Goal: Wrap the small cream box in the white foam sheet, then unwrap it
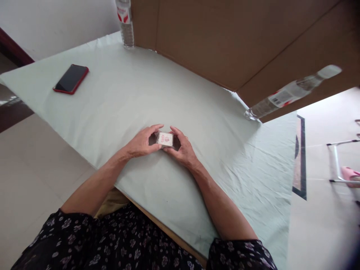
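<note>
Between my two hands, at the middle of the table, is a small white box with red print (165,139); its sides look see-through or shiny, and its exact kind is unclear. My left hand (143,141) curves around its left side, with the thumb at the near left corner. On the other side, my right hand (183,150) grips it with the thumb at the near edge and the index finger by the far right corner. The printed face points up. My fingers hide parts of the box's sides.
A pale green cloth (135,93) covers the table. A phone in a red case (71,78) lies at the far left. Large brown cardboard (202,41) stands along the back, with a water bottle (126,26) at its left and another bottle (289,93) at its right.
</note>
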`<state>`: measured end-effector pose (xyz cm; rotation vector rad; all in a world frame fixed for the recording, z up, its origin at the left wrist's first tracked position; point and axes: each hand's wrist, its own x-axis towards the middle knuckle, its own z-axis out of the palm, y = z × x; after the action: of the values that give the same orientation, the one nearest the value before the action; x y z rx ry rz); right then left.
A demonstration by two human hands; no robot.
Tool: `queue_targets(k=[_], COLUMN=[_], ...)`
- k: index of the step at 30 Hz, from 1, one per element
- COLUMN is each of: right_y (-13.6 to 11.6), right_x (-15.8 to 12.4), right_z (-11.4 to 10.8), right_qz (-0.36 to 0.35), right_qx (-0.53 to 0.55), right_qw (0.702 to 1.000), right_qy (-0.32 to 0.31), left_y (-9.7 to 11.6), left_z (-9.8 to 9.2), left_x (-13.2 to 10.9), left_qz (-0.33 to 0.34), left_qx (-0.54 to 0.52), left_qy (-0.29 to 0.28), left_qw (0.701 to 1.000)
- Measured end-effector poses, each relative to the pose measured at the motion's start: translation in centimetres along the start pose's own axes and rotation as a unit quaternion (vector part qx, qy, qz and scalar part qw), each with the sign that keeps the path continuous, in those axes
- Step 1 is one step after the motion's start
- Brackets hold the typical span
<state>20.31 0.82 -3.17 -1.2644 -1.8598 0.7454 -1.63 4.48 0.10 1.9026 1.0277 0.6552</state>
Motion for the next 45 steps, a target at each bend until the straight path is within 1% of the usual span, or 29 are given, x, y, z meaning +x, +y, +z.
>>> queue_targets(k=[3, 6, 10, 14, 16, 18, 21, 24, 27, 32, 38, 41, 45], right_y=[-0.3, -0.2, 0.2, 0.1, -0.1, -0.3, -0.4, -0.4, -0.3, -0.4, -0.8, -1.1, -1.6], right_x=[-0.1, -0.1, 0.1, -0.1, -0.1, -0.2, -0.1, -0.1, 0.0, 0.2, 0.7, 1.3, 2.1], right_z=[0.1, 0.2, 0.0, -0.6, -1.0, -1.2, -1.3, -1.0, -0.8, -1.1, -1.8, -2.2, -2.4], right_qz=[-0.002, -0.003, -0.01, -0.007, 0.007, 0.013, -0.01, -0.039, -0.041, -0.054, -0.098, -0.148, -0.225], right_qx=[-0.014, -0.031, -0.029, 0.015, 0.039, 0.039, 0.024, 0.02, 0.007, -0.038, -0.141, -0.201, -0.277], right_qw=[0.999, 0.999, 0.999, 1.0, 0.999, 0.998, 0.996, 0.994, 0.994, 0.994, 0.983, 0.967, 0.932], right_qy=[0.032, 0.035, 0.012, 0.008, 0.026, 0.054, 0.088, 0.1, 0.098, 0.092, 0.064, 0.056, 0.064], left_y=[-0.1, -0.4, -0.3, 0.1, 0.2, 0.2, 0.1, 0.0, -0.1, -0.1, -0.1, -0.1, 0.0], left_z=[0.4, 0.6, 0.4, 0.0, -0.1, -0.1, 0.1, 0.3, 0.4, 0.5, 0.6, 0.6, 0.6], left_x=[0.0, 0.1, 0.1, -0.1, -0.1, -0.1, 0.0, 0.0, 0.0, 0.0, 0.1, 0.2, 0.2], left_qz=[0.031, 0.043, 0.016, -0.013, -0.02, -0.025, -0.028, -0.029, -0.034, -0.016, -0.001, -0.002, -0.001], left_qx=[-0.008, 0.006, 0.003, -0.014, -0.009, -0.003, 0.006, 0.013, 0.021, 0.053, 0.077, 0.081, 0.082], left_qy=[0.025, 0.033, 0.022, 0.051, 0.061, 0.064, 0.058, 0.055, 0.054, 0.055, 0.043, 0.04, 0.042], left_qw=[0.999, 0.999, 1.0, 0.999, 0.998, 0.998, 0.998, 0.998, 0.998, 0.997, 0.996, 0.996, 0.996])
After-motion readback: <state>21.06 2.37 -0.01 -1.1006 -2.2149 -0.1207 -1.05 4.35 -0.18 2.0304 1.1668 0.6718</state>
